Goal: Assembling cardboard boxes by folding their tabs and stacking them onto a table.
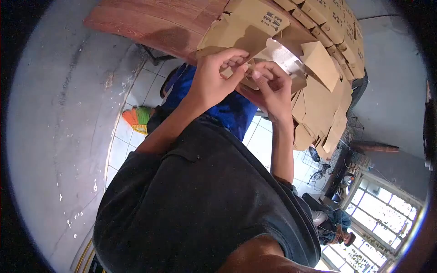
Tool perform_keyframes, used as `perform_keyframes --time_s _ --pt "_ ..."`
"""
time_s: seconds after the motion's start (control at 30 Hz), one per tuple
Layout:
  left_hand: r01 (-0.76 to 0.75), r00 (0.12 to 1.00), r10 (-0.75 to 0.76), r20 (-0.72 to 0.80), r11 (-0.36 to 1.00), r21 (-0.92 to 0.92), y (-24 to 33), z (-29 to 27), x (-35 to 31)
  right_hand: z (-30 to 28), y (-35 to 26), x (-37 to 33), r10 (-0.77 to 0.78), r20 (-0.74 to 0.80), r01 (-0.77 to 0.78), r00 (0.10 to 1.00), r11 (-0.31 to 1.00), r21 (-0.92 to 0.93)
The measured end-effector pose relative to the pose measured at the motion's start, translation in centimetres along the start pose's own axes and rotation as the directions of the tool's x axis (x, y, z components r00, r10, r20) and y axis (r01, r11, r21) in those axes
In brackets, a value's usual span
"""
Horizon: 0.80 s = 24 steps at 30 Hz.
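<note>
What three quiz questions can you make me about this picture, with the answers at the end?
1. What are the left hand and right hand both touching: A) a cup, B) a cardboard box, or C) a spoon?
2. True or false: the broom has orange and green bristles.
3. Fill in: the stacked cardboard boxes are toward the picture's upper ____ corner.

Key: 1. B; 2. true; 3. right.

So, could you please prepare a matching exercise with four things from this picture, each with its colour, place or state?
1. Broom head
2. Wooden table
3. Open carton
4. Window

A. Touched by left hand and right hand
B. Bright, at lower right
C. Orange and green
D. Reddish-brown

Pairs: 1-C, 2-D, 3-A, 4-B
</note>
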<state>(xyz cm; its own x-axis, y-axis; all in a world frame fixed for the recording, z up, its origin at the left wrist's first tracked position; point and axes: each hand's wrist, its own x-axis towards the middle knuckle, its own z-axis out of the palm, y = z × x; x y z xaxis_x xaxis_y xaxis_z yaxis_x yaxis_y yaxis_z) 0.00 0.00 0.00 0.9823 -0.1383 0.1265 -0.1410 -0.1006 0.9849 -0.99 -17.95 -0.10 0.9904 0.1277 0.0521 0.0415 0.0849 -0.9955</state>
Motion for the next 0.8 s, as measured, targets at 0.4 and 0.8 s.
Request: perform_keyframes --time_s 0.4,0.8 --pt "-0.299 0.954 0.299 -0.01 0.954 -0.026 -2.1 1.0 0.9 -0.3 -0.9 1.8 0.034 -0.009 -0.035 0.999 0.992 -0.122" --pt "-0.096 0.988 0.116 -0.099 0.977 0.19 -1.9 0.2 2.9 0.1 -1.8 2.3 -0.156 0.167 0.227 0.974 0.566 -0.793"
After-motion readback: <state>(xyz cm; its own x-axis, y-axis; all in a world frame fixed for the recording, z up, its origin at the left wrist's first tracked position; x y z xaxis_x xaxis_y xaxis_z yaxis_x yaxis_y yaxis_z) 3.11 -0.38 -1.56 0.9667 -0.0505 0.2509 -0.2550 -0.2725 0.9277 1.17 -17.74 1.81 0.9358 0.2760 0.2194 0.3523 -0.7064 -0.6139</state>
